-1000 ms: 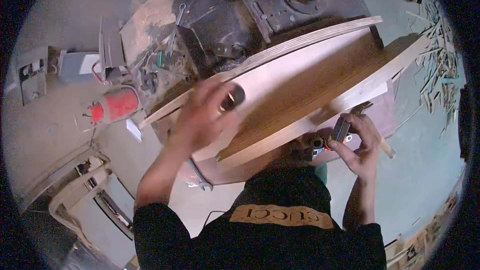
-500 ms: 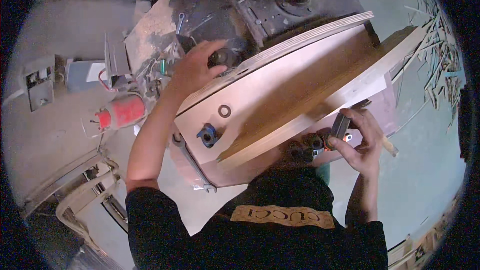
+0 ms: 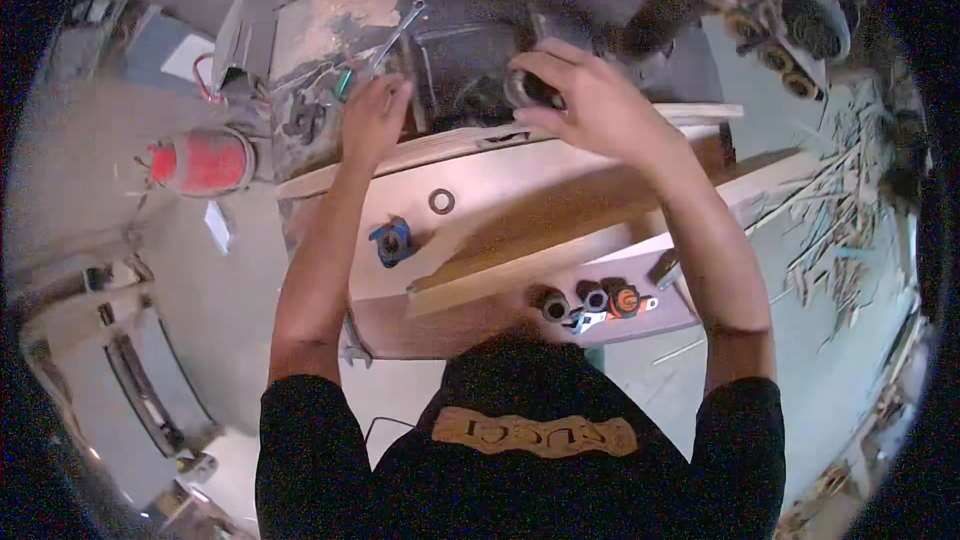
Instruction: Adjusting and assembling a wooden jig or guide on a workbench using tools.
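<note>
My right hand reaches over the curved plywood edge, its fingers curled round a dark ring-shaped piece. To its left, my left hand hovers by the same edge with bent, blurred fingers; whether they hold anything is unclear. Near it lie a green-handled tool and a metal wrench. On the pale board between my forearms sit a flat dark ring and a blue cutter head. A long wooden fence slants across the board.
Along the near edge stand dark sleeves, an orange-topped round piece and a silver adjustable wrench. Another wrench lies near my left elbow. A red motor is at left; wood offcuts litter the right-hand floor.
My right hand has gone from the near right side, where it held a dark block, up to the machine behind the plywood edge. My left hand has shifted slightly left. The view has turned.
</note>
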Motion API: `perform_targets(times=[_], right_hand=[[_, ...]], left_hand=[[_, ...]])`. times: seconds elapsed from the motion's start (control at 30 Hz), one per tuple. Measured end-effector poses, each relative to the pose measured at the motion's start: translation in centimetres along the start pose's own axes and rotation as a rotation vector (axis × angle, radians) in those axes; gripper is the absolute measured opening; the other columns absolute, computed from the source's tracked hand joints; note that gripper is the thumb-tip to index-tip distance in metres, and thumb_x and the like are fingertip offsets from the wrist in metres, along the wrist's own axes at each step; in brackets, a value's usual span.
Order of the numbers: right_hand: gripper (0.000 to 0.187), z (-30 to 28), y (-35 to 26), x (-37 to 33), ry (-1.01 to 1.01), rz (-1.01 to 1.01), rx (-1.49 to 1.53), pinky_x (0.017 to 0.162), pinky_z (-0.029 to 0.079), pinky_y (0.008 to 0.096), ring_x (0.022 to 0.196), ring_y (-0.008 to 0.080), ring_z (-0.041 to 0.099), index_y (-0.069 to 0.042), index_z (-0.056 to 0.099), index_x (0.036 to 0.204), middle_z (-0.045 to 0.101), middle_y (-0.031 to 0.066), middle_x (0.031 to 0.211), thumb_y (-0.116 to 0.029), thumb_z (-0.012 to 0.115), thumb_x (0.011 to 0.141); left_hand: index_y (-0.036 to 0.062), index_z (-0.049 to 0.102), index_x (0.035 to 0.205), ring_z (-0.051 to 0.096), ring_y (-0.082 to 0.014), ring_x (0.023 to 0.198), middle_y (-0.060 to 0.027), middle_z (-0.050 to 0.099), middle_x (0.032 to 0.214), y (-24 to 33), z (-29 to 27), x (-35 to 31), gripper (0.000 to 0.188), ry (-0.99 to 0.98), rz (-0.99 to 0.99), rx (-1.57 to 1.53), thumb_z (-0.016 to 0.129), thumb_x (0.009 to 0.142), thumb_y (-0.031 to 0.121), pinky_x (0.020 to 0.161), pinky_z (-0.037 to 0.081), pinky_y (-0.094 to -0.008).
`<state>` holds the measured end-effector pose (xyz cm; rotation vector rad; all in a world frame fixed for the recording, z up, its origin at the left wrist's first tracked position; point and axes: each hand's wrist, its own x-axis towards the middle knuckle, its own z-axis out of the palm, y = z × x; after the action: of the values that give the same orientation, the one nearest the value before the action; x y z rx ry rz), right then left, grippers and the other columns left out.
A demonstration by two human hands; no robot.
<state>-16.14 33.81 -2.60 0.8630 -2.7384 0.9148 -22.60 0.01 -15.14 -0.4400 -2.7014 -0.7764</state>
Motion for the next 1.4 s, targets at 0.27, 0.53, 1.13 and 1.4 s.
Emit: perform_targets(times=[0.27, 0.53, 1.13, 1.4], right_hand=[[0.052, 3.3, 2.0, 5.2, -0.311, -0.047, 0.072, 0.094, 0.053, 0.0396, 0.111, 0.0311, 0.063, -0.005, 0.061, 0.134, 0.063, 0.0161, 0.121, -0.012, 0.079, 0.087], [0.051, 1.6, -3.2, 3.7, -0.261, 0.055, 0.011, 0.089, 0.053, 0.036, 0.105, 0.0268, 0.063, -0.007, 0.063, 0.132, 0.063, 0.012, 0.123, -0.013, 0.081, 0.085], [0.034, 15.4, 5.6, -9.4, -0.548, 0.225, -0.16, 0.09, 0.055, 0.0503, 0.101, 0.0422, 0.067, -0.011, 0.069, 0.109, 0.066, 0.0204, 0.104, -0.021, 0.078, 0.077], [0.035, 16.1, 6.0, -9.2, -0.59, 0.232, -0.044, 0.083, 0.055, 0.053, 0.093, 0.0463, 0.068, -0.005, 0.066, 0.106, 0.07, 0.0254, 0.095, -0.025, 0.074, 0.078]], left_hand=[[0.0105, 0.072, 0.109, 0.065, -0.0373, 0.106, -0.0142, 0.068, 0.109, 1.4, -0.7, -0.7, 0.029, 0.087, -0.049, -0.029, 0.069, 0.094, 0.035, 0.095, 0.05, -0.0491], [0.0096, 0.07, 0.12, 0.07, -0.0235, 0.08, -0.0122, 0.073, 0.099, 5.7, -1.4, -3.2, 0.033, 0.147, -0.196, -0.605, 0.069, 0.097, 0.034, 0.075, 0.056, -0.0386], [0.0127, 0.076, 0.104, 0.068, -0.0412, 0.095, -0.0231, 0.071, 0.097, 8.7, 10.0, -12.7, 0.019, -0.47, -0.052, -0.307, 0.07, 0.087, 0.02, 0.085, 0.053, -0.0498], [0.0078, 0.07, 0.113, 0.071, -0.0358, 0.09, -0.019, 0.072, 0.096, 8.5, 9.3, -12.2, 0.035, -0.651, 0.074, -0.526, 0.075, 0.078, 0.005, 0.081, 0.055, -0.0446]])
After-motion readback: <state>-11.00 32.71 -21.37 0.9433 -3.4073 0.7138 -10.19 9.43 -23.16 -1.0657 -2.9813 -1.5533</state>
